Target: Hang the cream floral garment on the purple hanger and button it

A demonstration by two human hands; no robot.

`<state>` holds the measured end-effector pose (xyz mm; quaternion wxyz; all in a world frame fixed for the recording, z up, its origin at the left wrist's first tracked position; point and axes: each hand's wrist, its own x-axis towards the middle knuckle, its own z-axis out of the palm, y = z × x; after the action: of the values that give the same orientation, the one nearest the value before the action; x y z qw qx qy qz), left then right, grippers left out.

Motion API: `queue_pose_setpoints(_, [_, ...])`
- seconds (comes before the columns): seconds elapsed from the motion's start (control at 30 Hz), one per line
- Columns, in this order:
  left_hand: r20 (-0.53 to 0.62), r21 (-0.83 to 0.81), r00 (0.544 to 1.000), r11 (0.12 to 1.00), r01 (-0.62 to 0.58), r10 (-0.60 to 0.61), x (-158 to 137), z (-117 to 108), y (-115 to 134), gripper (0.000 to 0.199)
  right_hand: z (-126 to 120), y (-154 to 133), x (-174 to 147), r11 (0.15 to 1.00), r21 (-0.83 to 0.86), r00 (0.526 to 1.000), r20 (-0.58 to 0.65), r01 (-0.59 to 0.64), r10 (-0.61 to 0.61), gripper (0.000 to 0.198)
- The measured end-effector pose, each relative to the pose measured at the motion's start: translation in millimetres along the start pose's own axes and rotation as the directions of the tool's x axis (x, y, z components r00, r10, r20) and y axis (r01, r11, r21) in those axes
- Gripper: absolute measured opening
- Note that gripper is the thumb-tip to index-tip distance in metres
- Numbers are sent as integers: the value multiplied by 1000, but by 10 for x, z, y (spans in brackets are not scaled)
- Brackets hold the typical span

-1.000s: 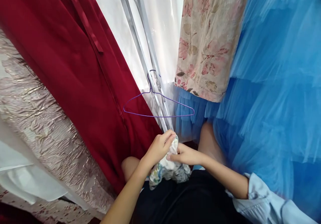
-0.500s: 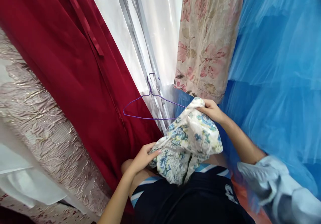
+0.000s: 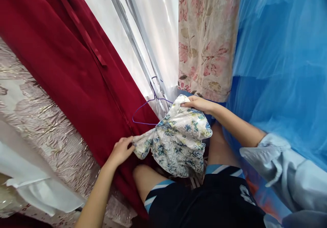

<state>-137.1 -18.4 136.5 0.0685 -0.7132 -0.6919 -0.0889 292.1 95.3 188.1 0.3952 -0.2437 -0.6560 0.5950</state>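
Note:
A white garment with a blue and yellow floral print [image 3: 178, 139] is stretched between my hands above my lap. My left hand [image 3: 123, 150] pinches its lower left end, which is pulled out like a sleeve or strap. Up at the top right edge, my right hand [image 3: 198, 104] grips the cloth between thumb and fingers. Behind the garment hangs a purple wire hanger [image 3: 144, 103], its hook at a silver metal frame. The hanger's right part is hidden by the cloth. Exactly what kind of garment it is, I cannot tell.
A dark red cloth [image 3: 84, 85] and a textured pinkish fabric [image 3: 51, 112] hang on the left. Silver metal rails [image 3: 133, 41] run before white fabric [image 3: 163, 27]. A beige floral cloth [image 3: 208, 44] and blue tulle [image 3: 281, 68] hang on the right. My knees are below.
My left hand has moved left and slightly up, drawing out one end of the floral garment. My right hand has shifted left with its edge. The garment is spread wider and covers more of the hanger.

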Motion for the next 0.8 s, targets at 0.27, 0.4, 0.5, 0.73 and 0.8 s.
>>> queue_pose_setpoints(0.27, [-105,-12,975,981,195,-195,1065,-495,103,36,108,-35,-6,990,113,996,-42,-79,85,14])
queue_pose_setpoints(0.4, [-17,-72,960,958,278,-279,1296,-503,260,33,116,21,-30,983,151,994,-39,-100,107,18])
queue_pose_setpoints(0.5, [45,-125,952,943,307,-304,1309,-414,291,40,125,71,-20,983,165,995,-42,-83,91,17])
queue_pose_setpoints(0.73, [-159,-212,937,938,276,-311,1268,-484,343,39,151,62,9,974,208,991,-69,-95,112,15])
queue_pose_setpoints(0.8, [-227,-240,953,960,146,-202,1266,-574,432,44,127,27,-20,971,210,990,-53,-115,129,15])
